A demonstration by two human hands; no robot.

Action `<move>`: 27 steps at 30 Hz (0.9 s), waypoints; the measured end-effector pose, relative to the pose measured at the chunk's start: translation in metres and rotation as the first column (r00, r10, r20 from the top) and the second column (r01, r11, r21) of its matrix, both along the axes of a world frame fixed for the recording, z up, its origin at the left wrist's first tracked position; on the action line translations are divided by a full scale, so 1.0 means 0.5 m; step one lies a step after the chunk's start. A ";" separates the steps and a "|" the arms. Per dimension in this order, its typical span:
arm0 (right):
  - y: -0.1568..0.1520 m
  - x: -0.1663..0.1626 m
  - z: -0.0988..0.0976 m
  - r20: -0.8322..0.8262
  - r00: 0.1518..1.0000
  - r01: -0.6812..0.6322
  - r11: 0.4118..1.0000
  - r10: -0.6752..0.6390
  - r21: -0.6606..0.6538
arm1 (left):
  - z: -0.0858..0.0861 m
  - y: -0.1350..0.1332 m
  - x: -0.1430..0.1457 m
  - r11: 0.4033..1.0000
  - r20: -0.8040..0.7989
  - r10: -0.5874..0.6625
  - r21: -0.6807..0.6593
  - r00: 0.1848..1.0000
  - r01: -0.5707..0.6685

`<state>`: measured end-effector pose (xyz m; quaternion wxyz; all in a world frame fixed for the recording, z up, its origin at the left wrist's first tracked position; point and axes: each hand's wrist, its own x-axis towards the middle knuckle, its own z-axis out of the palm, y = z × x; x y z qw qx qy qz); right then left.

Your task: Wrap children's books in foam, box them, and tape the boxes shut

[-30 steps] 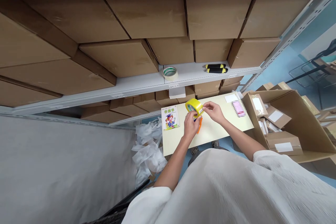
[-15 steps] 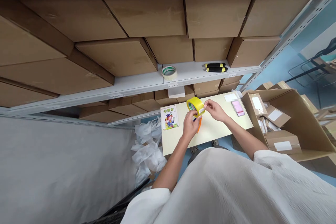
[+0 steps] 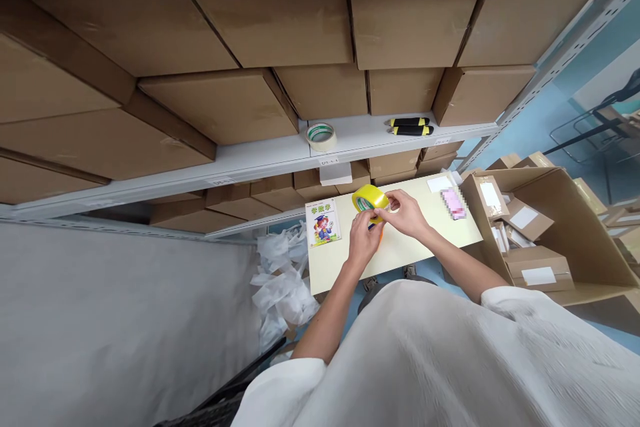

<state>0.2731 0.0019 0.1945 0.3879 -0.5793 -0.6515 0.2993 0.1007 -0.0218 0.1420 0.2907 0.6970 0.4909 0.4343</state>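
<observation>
My left hand (image 3: 363,238) grips a tape dispenser that carries a yellow roll of tape (image 3: 369,198), holding it just above a small pale table (image 3: 400,250). My right hand (image 3: 406,212) has its fingers closed against the roll's right side, pinching at the tape end. The dispenser's orange handle is mostly hidden behind my left hand. A colourful children's booklet (image 3: 323,222) lies flat on the table's left part, close to my left hand.
A pink item (image 3: 453,203) and a white slip (image 3: 439,184) lie on the table's far right. On the grey shelf (image 3: 350,140) sit a tape roll (image 3: 321,136) and two black-and-yellow cutters (image 3: 411,126). An open carton of parcels (image 3: 530,240) stands right. Crumpled plastic bags (image 3: 283,280) lie left.
My right hand has moved left, closing in on the roll from a short gap. The roll has shifted slightly up and left in my left hand.
</observation>
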 end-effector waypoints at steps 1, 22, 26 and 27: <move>-0.001 0.003 -0.002 0.017 1.000 -0.005 1.000 0.005 0.019 | 0.004 0.001 -0.002 1.000 0.009 0.000 0.000 1.000 0.000; 0.017 0.061 -0.017 0.071 0.907 -0.421 0.897 0.415 0.138 | 0.042 0.062 -0.062 0.878 0.281 -0.177 -0.389 0.943 0.281; 0.009 0.052 -0.023 0.006 0.937 -0.348 0.930 0.350 0.117 | 0.034 0.057 -0.061 0.903 0.287 -0.139 -0.357 0.948 0.241; 0.009 0.049 -0.024 -0.013 0.939 -0.340 0.934 0.343 0.110 | 0.032 0.056 -0.061 0.905 0.282 -0.142 -0.351 0.949 0.240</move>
